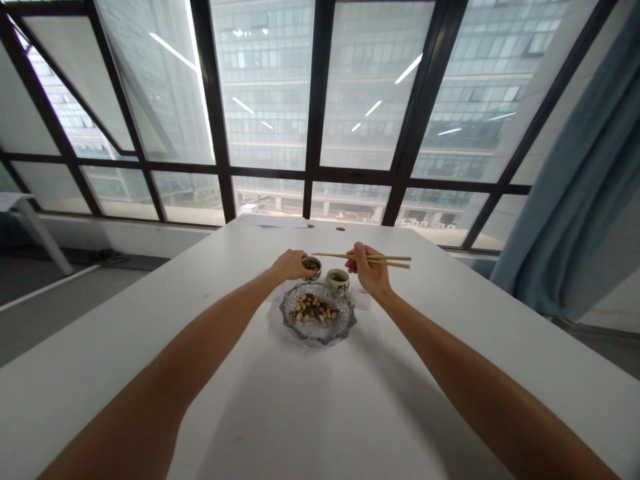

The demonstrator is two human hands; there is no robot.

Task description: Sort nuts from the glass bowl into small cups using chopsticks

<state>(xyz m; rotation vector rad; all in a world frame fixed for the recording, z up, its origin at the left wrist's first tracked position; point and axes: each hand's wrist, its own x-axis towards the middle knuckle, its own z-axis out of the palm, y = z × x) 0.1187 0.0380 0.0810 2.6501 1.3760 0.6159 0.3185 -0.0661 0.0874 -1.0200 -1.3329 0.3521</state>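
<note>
A small ceramic cup (312,274) with dark contents is gripped at its left side by my left hand (291,265). In my right hand (367,268) is a pair of chopsticks (395,259), held nearly level, tips pointing left toward that cup. A second ceramic cup (339,287), pale green with dark lettering, stands between my hands, its inside partly visible. Nearer to me sits a scalloped glass bowl (345,328) holding a mix of pale and dark pieces, perhaps nuts or beans (313,309). Neither hand touches the bowl.
The white table (295,413) stretches toward large windows (270,93). White paper (275,221) lies at its far edge, near a small dark round spot (341,229). A blue curtain (565,193) hangs at the right, and another table (30,220) stands at the left.
</note>
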